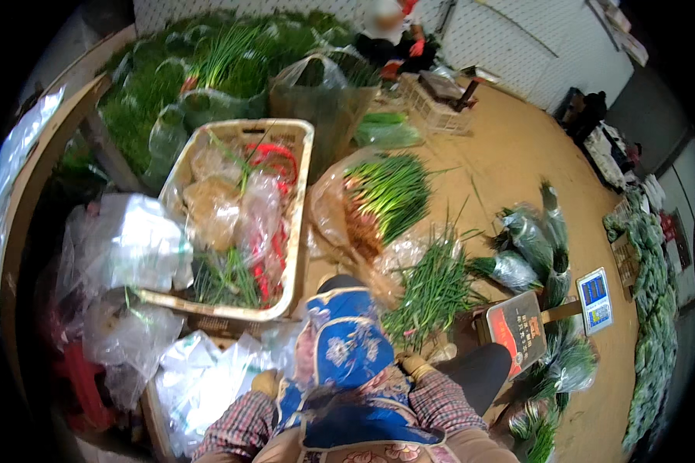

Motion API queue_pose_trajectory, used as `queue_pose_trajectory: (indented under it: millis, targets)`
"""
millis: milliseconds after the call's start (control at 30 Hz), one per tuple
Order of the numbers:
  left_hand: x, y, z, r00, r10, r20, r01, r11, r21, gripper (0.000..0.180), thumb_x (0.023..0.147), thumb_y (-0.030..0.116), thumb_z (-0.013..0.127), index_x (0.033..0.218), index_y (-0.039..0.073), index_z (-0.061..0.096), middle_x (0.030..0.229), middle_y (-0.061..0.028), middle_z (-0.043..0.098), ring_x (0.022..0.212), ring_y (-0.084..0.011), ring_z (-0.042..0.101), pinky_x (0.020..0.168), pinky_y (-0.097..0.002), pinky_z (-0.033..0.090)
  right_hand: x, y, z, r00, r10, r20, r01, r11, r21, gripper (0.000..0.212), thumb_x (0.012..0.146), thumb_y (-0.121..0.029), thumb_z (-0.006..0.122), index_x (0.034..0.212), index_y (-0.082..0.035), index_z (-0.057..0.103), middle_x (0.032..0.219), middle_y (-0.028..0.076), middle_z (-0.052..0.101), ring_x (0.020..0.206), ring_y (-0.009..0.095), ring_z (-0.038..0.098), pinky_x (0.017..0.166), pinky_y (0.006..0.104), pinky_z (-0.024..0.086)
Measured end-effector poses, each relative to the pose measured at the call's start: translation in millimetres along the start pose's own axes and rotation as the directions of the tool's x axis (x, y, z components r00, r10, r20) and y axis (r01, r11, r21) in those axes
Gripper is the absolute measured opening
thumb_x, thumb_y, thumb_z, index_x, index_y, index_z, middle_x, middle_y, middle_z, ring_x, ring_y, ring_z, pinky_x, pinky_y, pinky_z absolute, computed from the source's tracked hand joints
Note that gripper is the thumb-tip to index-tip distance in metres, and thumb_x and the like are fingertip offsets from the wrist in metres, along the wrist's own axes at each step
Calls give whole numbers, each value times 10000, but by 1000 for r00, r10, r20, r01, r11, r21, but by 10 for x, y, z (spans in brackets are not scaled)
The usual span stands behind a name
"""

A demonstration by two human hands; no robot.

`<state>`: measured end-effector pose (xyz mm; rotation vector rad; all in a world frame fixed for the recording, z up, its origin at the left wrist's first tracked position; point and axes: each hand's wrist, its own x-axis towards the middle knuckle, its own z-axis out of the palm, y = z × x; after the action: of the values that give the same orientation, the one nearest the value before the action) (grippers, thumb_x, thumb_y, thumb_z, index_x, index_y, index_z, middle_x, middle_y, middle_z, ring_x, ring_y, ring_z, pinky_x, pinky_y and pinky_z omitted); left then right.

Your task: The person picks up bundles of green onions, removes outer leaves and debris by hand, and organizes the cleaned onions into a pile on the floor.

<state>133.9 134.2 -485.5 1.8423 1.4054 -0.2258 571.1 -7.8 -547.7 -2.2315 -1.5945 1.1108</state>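
Note:
My left hand (266,383), in a tan glove, rests at the left edge of the blue floral apron (349,351) on my lap, next to white plastic bags (208,386). The apron and sleeve hide most of its fingers. On the other side of the apron, my right hand (414,366) wears a similar glove, its fingers bent and small in view. It is nearest to a loose heap of green scallions (439,289). Whether either hand grips anything is unclear. Ahead lies a bunch of scallions with reddish roots (390,197) on clear plastic.
A cream crate (305,201) holds plastic bags and red straps. A scale (515,328) with a blue-and-white sign (594,301) stands at right, near wrapped scallion bundles (529,239). Behind, bagged greens (143,92) fill the left; a person (386,38) sits far back.

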Motion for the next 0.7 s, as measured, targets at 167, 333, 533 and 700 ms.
queue_pose_trajectory:
  millis: [167,333,533,700]
  targets:
    - [-170,-33,-208,982,-65,-179,80,994,79,386,860,350,423,857,22,627,856,-219,611,830,-393,569,759,-454,440,73,-443,-135,999,-45,22,46,995,-94,366,817,-366,492,1019,-92,628,1004,150,621,915,304,579,802,352,441]
    - [-336,-65,-527,870,-16,-493,42,998,41,248,830,245,503,826,31,628,799,-213,601,782,-391,565,709,-451,449,189,-334,-57,982,181,54,-185,979,89,370,803,-300,509,1054,-48,609,1029,175,607,927,316,570,820,337,433]
    - [-792,59,-957,800,-94,-592,22,992,-127,186,743,169,622,734,-15,597,703,-195,577,675,-352,560,623,-404,436,161,-597,-151,994,111,-17,-105,972,212,353,800,-272,508,1049,-40,603,1006,164,612,914,332,567,822,346,433]
    - [-991,469,-1117,783,-1,-622,-101,986,-130,219,764,158,621,697,-38,551,605,-178,553,544,-266,542,534,-354,427,143,-756,-408,999,30,-14,-25,949,314,303,820,-186,500,1066,-30,583,960,147,616,864,293,577,769,316,451]
